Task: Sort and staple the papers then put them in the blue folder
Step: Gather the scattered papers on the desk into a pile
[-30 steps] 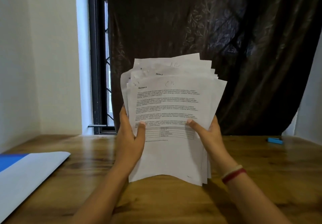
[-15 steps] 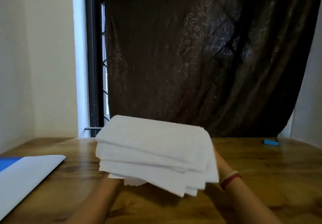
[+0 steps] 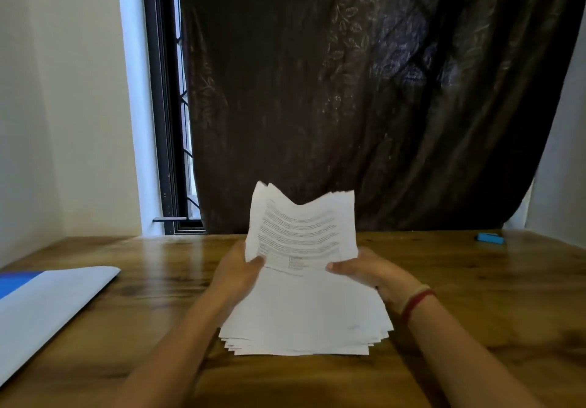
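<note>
Gripping the papers by their side edges, your left hand and right hand hold the far half bent upward, near end resting on the surface

Light: dim room, daylight from window left of curtain.
Shadows: soft, under papers.
Glare: faint sheen on table below curtain.
Blur: papers motion-smeared, text unreadable.
Edges: wide-angle bending.

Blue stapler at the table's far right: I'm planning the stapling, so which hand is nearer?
Right. The blue stapler lies back and to the right of the right hand; the left hand grips the papers' opposite side, farther off.
</note>
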The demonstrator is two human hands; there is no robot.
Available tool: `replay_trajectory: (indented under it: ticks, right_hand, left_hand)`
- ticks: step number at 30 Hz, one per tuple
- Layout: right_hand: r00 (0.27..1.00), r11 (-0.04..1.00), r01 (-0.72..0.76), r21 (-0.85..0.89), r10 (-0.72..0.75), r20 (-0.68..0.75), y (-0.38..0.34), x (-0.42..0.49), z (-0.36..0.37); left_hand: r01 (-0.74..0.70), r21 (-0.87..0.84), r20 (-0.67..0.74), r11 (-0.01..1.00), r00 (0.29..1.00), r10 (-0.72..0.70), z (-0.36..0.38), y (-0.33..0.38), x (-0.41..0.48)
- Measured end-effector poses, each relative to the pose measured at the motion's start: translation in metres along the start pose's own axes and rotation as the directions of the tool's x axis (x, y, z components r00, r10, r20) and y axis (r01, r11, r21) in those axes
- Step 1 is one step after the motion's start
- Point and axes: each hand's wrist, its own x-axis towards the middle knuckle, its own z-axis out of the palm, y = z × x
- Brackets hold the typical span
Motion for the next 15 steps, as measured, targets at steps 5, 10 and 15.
replay_trajectory:
  ticks: [5, 10, 15]
  right_hand:
    - [1.000, 0.999, -0.014, 0.053, 0.014, -0.003, 0.018, 0.004, -0.002]
    - [0.993, 0.946, -0.047, 0.321, 0.010, 0.117, 0.022, -0.001, -0.024]
    - [0.951, 0.958, -0.140, 0.251, 0.060, 0.303, 0.031, 0.005, -0.010]
  left_hand:
    - [0.009, -0.096, 0.009, 0.995, 1.000, -0.008, 0.004, -0.007, -0.004]
    - [0.188, -0.403, 0.250, 0.896, 0.964, -0.090, -0.021, 0.010, -0.004]
    - [0.156, -0.758, 0.185, 0.633, 0.983, -0.021, -0.032, 0.013, -0.015]
